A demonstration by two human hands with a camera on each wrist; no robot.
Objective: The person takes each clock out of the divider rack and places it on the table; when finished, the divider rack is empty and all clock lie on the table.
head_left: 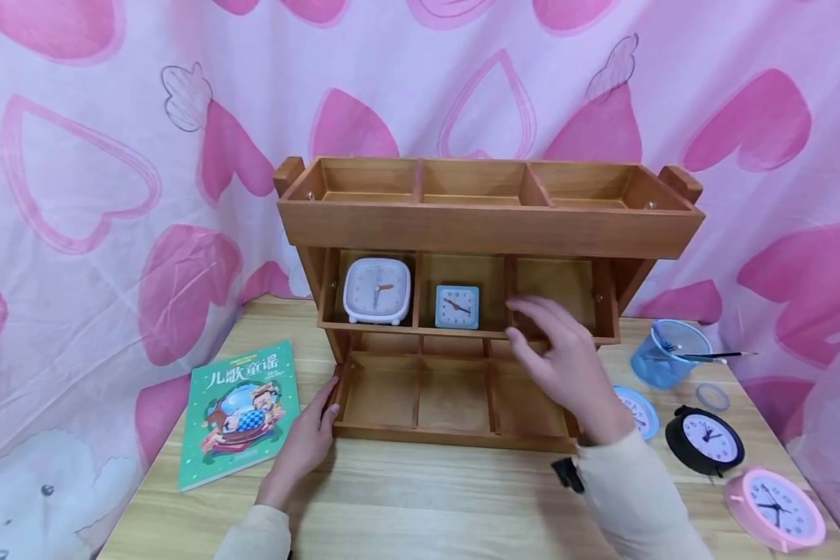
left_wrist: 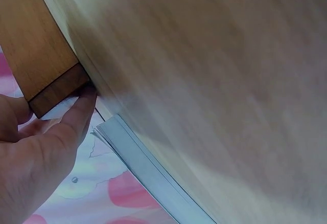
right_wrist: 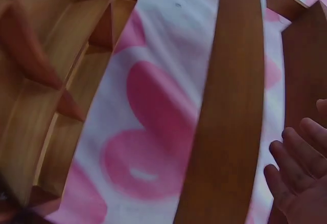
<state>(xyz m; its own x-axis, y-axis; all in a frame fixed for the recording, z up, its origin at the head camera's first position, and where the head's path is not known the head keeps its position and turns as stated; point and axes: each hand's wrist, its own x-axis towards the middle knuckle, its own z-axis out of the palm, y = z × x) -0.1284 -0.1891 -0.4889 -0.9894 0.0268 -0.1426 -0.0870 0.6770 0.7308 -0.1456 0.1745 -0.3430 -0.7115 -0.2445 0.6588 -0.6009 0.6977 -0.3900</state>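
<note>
A: What did the left hand (head_left: 304, 435) have hold of?

B: The three-tiered brown wooden rack (head_left: 490, 232). Its grip pinched the board at the rack's lower left end, thumb and fingers on opposite sides.

A: And the right hand (head_left: 567, 369)?

B: Its grip was loosely spread, with nothing in it, in front of the rack's middle tier, near the divider between the middle and right compartments. I couldn't tell whether a fingertip touched the wood.

A: Where were the clocks?

B: A small square teal clock (head_left: 457, 307) stood in that tier's middle compartment, and a larger rounded-square white clock (head_left: 377, 290) in its left one. Right of the rack, a round black clock (head_left: 707, 441) and a round pink clock (head_left: 775, 509) sat on the pale wood-grain worktop (head_left: 420, 502).

A: Anything left of the rack?

B: A green illustrated paper book (head_left: 241, 416), lying flat.
</note>
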